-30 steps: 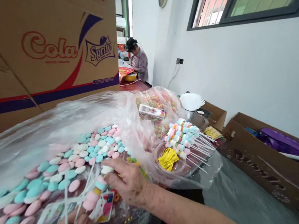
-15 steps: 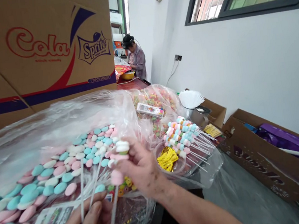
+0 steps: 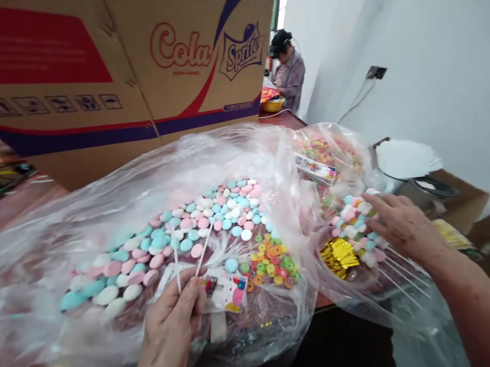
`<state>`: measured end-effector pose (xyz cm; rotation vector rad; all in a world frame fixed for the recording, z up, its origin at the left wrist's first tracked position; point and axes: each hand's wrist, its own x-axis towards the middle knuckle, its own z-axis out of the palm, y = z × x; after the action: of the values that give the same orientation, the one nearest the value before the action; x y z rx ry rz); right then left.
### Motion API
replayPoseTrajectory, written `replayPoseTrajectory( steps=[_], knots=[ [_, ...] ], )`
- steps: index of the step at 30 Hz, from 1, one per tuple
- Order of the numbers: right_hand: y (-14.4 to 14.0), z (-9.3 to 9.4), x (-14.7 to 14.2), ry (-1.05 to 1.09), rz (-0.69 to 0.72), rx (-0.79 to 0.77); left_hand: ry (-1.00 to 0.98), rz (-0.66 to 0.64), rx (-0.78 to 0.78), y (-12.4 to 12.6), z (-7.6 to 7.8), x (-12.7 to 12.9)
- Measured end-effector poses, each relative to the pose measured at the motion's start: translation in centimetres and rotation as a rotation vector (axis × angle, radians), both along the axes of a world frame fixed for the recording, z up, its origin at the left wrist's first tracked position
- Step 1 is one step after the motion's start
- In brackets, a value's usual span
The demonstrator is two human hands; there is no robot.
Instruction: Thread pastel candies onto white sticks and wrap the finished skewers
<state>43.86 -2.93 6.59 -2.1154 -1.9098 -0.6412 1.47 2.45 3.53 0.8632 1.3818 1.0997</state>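
Cardboard carton (image 3: 122, 73): stands along the far edge of the table, printed with "Cola" and "Sprite", right behind the big bag.
Big plastic bag (image 3: 53, 233): clear, opened flat over the left and middle of the table; its film rises in folds at the far side.
Round marshmallows (image 3: 166, 242): pink, blue and white discs lying loose inside the big bag, spread from its left part to its far right corner.
Left hand (image 3: 169, 332): at the near edge of the table, fingers pressed together around the lower ends of bare white sticks.
White sticks (image 3: 192, 262): two thin ones, standing up from the left hand, tips over the marshmallows, nothing threaded on them.
Printed card (image 3: 226, 285): colourful, lying in the bag just right of the left hand.
Ring candies (image 3: 268, 261): small coloured loops in a cluster just right of the card.
Gold twist ties (image 3: 338, 255): shiny bundle in the smaller bag at the right edge of the table.
Finished skewers (image 3: 354, 223): marshmallow sticks piled beside the gold ties, stick ends pointing toward the near right.
Right hand (image 3: 402, 226): lying on the skewer pile, fingers curled over it; whether it pinches one I cannot tell.
Other person (image 3: 287, 75): at work at the far end, beyond the carton.
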Motion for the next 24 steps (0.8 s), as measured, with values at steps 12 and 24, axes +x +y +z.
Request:
replayPoseTrajectory(
  steps=[12,24],
  knots=[
    [4.9,-0.8,-22.6,0.511,0.578,-0.156,-0.104,0.007,0.085,-0.2,-1.8,-0.1],
    [8.6,-1.9,-22.8,0.403,0.313,-0.316,-0.071,-0.075,0.085,-0.3,-3.5,-0.3]
  ],
)
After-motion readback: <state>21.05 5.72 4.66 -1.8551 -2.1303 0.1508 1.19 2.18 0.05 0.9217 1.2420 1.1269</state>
